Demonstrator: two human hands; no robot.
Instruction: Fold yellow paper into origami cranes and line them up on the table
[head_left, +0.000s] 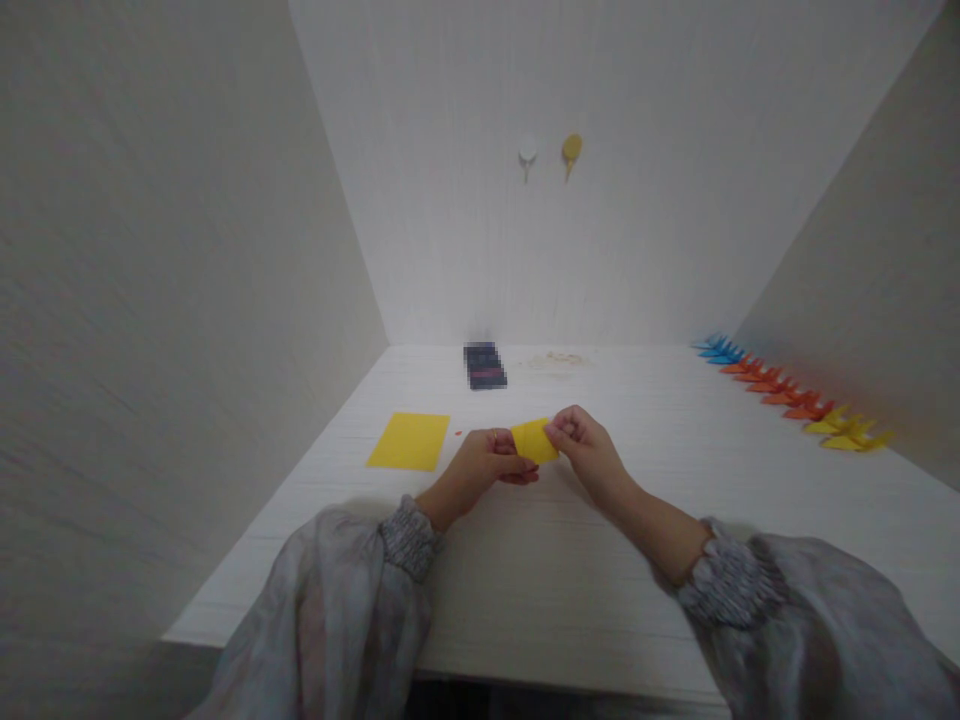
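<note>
A small folded piece of yellow paper point(534, 439) is held just above the white table point(525, 560), between both hands. My left hand point(484, 466) pinches its left edge with fingers closed. My right hand point(585, 445) pinches its right edge from above, fingers curled. A flat yellow sheet point(409, 441) lies on the table to the left of my left hand.
A dark blurred object point(485, 365) sits near the back wall. Along the right side runs a row of folded paper pieces: blue point(718, 350), orange point(776, 388) and yellow point(847, 429). Two hooks, white point(527, 153) and yellow point(571, 150), hang on the back wall. Walls close both sides.
</note>
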